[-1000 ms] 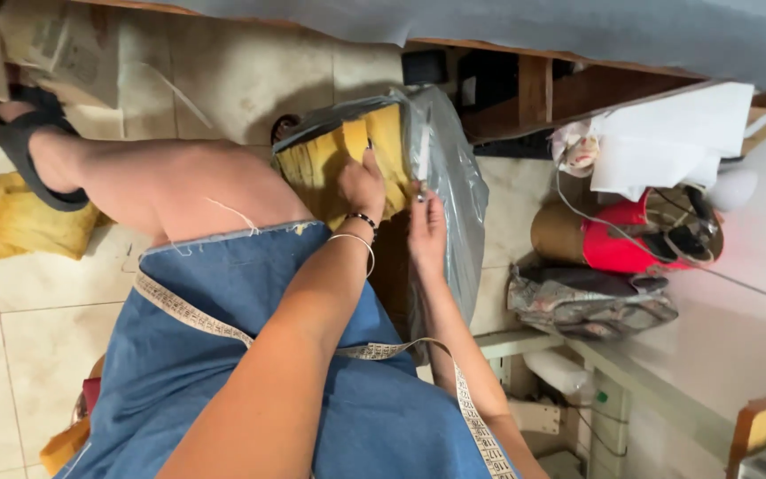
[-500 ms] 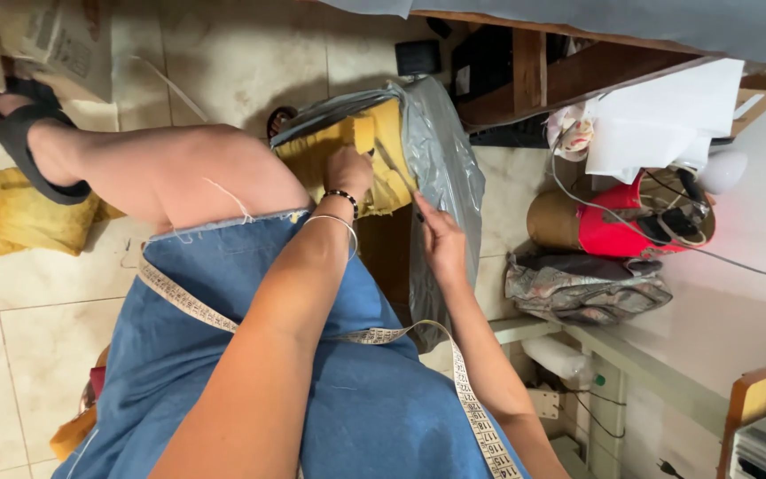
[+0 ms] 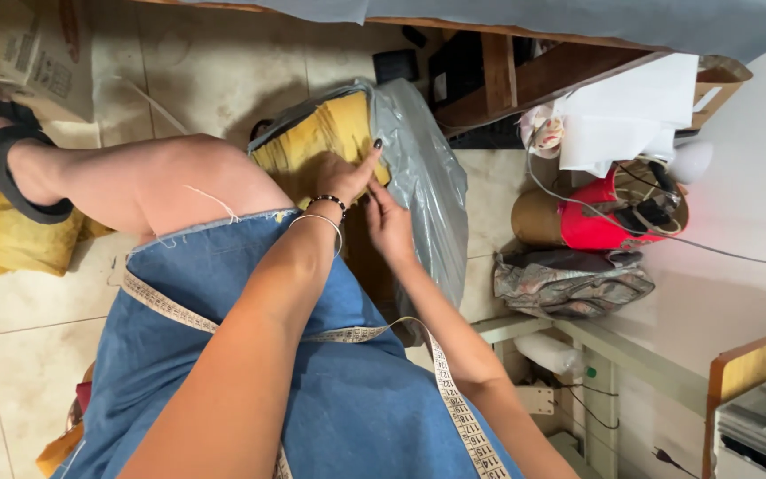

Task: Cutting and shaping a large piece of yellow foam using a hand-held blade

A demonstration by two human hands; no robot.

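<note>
A grey plastic bag (image 3: 432,182) lies open on the tiled floor beside my knee, with yellow fabric (image 3: 312,142) inside it. My left hand (image 3: 345,177), with bracelets on the wrist, reaches into the bag and its fingers pinch the yellow fabric. My right hand (image 3: 389,229) sits just below it at the bag's opening, fingers pointing at the left hand; its grip is hidden. A measuring tape (image 3: 449,399) drapes over my blue denim skirt (image 3: 356,417).
A red container (image 3: 596,226) with cables, a cardboard tube (image 3: 534,217) and a patterned cloth bundle (image 3: 569,282) sit to the right. Wooden table legs (image 3: 534,80) stand behind the bag. A cardboard box (image 3: 33,53) and yellow cloth (image 3: 11,244) lie at the left.
My right hand has slid off the bag's top and come down beside my left wrist. My left hand has pushed further across the yellow fabric.
</note>
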